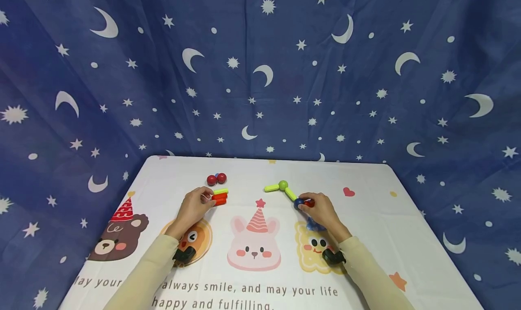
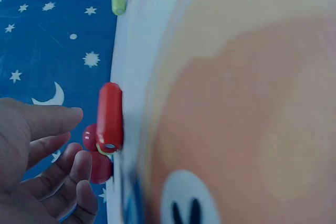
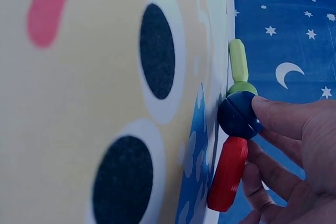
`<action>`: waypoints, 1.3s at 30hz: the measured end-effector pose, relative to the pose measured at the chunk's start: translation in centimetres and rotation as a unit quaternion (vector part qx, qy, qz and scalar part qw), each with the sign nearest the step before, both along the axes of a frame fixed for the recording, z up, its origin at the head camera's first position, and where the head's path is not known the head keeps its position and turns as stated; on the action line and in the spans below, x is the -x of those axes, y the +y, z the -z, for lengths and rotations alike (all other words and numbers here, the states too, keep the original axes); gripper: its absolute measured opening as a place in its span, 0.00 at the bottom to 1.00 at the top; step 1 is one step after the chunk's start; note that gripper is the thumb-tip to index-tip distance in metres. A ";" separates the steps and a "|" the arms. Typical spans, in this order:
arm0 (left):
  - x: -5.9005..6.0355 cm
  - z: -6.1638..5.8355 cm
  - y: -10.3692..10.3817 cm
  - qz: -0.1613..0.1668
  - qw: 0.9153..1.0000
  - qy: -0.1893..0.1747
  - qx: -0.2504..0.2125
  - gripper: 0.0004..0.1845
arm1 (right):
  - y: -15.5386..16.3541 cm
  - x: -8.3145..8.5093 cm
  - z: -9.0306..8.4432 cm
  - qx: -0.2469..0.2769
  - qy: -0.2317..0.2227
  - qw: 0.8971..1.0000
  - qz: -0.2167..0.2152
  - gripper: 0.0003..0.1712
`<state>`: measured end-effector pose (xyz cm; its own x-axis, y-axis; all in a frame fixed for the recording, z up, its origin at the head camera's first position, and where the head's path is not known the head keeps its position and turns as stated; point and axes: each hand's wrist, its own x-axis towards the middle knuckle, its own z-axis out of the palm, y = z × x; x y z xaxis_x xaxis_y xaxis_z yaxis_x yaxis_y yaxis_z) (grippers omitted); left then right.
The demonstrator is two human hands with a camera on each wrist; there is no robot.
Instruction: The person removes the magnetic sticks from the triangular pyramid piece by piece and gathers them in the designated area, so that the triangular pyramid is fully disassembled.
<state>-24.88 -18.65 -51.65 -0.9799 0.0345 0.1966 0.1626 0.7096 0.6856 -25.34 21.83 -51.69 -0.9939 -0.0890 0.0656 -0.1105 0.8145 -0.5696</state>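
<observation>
Right hand [image 1: 321,210], fingers pinching blue ball [image 1: 299,203] and red rod [image 1: 309,203] mid-table; left hand [image 1: 195,207] open beside stacked rods [image 1: 220,197]; risk: a nudge likely detaches green chain [image 1: 281,188].

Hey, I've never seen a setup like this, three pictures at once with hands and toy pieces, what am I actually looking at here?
These are three cameras on one person. The big picture comes from a head camera looking down at a table with a cartoon cloth; the other two come from wrist cameras, so they look sideways.

The left hand reaches a small stack of red and yellow-green sticks, fingers at its end; two red balls lie behind.

The right hand touches a blue ball with a fingertip, with a red stick joined to it. From that ball a chain runs on: yellow-green stick, green ball, another stick.
</observation>
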 end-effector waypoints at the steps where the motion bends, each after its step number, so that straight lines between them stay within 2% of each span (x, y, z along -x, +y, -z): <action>1: -0.1 -0.1 0.0 0.003 1.000 0.001 -0.006 0.12 | 0.0 -0.1 0.0 -0.001 0.000 1.000 0.001 0.20; 8: -0.6 -1.4 1.0 0.016 0.999 0.019 -0.041 0.13 | 0.0 -0.2 0.0 -0.005 0.018 1.000 -0.009 0.21; 12: -0.8 -2.0 2.0 0.023 0.998 0.029 -0.056 0.13 | 0.1 -0.3 -0.3 0.003 0.049 0.998 -0.026 0.21; 16: -0.7 -2.3 3.1 0.031 0.996 0.038 -0.076 0.12 | 0.1 -0.3 -0.8 0.020 0.082 0.996 -0.039 0.19; 21: -0.5 -2.7 4.7 0.048 0.993 0.035 -0.104 0.12 | -0.4 0.1 -1.5 0.033 0.092 0.994 -0.039 0.19; 29: 0.6 -2.7 7.7 0.064 0.988 0.027 -0.136 0.12 | -1.6 1.3 -2.2 0.062 0.087 0.993 -0.039 0.20; 33: 1.2 -2.3 9.1 0.066 0.988 0.012 -0.139 0.13 | -2.1 1.8 -2.2 0.068 0.090 0.993 -0.043 0.20; 39: 2.3 -1.2 10.9 0.071 0.988 -0.009 -0.139 0.15 | -2.9 2.5 -2.0 0.071 0.068 0.995 -0.031 0.21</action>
<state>-27.16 -7.71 -50.40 -0.9727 0.1187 0.1994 0.2319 0.4643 0.8548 -27.84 18.91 -49.66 -0.9677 -0.1311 0.2152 -0.2425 0.7162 -0.6543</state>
